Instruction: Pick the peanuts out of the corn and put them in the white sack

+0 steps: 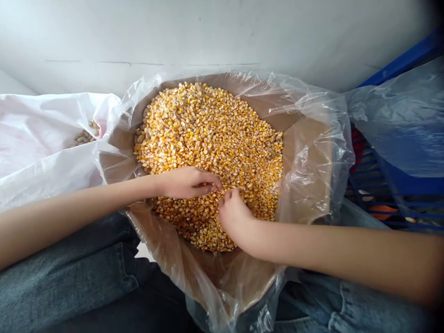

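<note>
A large heap of dried yellow corn kernels [208,134] fills a bag lined with clear plastic [308,171] over brown paper. Reaching in from the left, my left hand [189,182] rests low over the heap with its thumb and forefinger bent together at the kernels. Just to its right, my right hand [236,215] has its fingers curled inward among the corn, close to the left fingertips. Whatever lies between the fingers of either hand is hidden or too small to make out.
A white sack [52,134] with peanuts in shell [85,135] lies at the left. Blue slatted crates [398,185], partly under clear plastic, stand at the right. A pale wall [215,37] rises behind the bag. My jeans-clad legs [69,277] flank it.
</note>
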A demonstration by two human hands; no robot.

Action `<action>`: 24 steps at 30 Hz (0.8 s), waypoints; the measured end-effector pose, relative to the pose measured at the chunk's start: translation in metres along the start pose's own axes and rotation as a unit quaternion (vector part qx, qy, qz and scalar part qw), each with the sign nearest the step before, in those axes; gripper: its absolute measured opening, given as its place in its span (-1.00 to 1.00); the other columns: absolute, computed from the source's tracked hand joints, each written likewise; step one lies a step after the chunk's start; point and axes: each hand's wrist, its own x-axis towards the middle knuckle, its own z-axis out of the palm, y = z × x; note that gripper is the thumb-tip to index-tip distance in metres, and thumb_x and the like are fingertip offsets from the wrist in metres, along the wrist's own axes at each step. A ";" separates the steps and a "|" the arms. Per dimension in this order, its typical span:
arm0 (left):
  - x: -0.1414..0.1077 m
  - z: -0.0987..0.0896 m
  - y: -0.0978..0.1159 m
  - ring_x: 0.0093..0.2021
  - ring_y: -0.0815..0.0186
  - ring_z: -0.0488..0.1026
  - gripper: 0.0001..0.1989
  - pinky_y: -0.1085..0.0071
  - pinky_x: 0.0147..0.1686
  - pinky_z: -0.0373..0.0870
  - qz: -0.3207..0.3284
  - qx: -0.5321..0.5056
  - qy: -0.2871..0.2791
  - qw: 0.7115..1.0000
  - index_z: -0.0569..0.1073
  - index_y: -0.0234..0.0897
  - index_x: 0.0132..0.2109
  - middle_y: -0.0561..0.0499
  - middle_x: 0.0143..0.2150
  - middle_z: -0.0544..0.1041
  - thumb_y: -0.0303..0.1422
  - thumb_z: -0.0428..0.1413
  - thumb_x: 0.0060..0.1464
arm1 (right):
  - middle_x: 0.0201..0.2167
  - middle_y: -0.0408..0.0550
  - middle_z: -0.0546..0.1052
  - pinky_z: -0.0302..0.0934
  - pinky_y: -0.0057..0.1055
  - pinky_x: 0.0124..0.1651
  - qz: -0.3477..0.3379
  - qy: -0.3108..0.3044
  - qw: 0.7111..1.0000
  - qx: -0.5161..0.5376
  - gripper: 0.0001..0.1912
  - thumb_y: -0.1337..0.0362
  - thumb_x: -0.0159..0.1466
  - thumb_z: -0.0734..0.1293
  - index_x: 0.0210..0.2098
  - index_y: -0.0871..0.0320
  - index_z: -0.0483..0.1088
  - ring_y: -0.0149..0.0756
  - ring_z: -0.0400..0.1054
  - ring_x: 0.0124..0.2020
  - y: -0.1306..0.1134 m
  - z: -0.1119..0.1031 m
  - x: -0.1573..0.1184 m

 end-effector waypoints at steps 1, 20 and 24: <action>0.001 0.001 0.000 -0.22 0.41 0.38 -0.73 0.50 -0.21 0.26 -0.004 0.002 -0.002 1.000 0.34 -0.31 -0.09 -0.05 -0.17 0.45 -0.44 -0.15 0.09 | -0.46 0.18 0.46 0.08 0.04 -0.29 -0.036 0.027 0.999 0.007 -0.94 0.37 -0.02 0.32 -0.55 0.25 0.43 0.00 0.29 -0.33 -0.002 -0.003 -0.002; 0.005 -0.006 0.008 -0.21 0.41 0.39 -0.73 0.51 -0.20 0.26 -0.012 0.021 0.014 1.000 0.33 -0.30 -0.08 -0.03 -0.14 0.45 -0.42 -0.14 0.09 | -0.34 0.05 0.43 0.19 0.02 -0.25 -0.205 0.000 0.979 -0.007 -0.88 0.36 -0.06 0.34 -0.48 0.07 0.43 -0.03 0.21 -0.16 -0.019 0.031 0.016; 0.001 -0.005 0.004 -0.22 0.41 0.39 -0.73 0.50 -0.21 0.27 -0.003 0.010 0.016 1.000 0.34 -0.31 -0.09 -0.04 -0.16 0.46 -0.43 -0.14 0.09 | -0.32 0.21 0.41 0.05 0.25 -0.23 0.045 0.056 0.997 0.013 -0.87 0.42 -0.02 0.27 -0.47 0.18 0.44 0.16 0.16 -0.11 -0.004 0.028 -0.003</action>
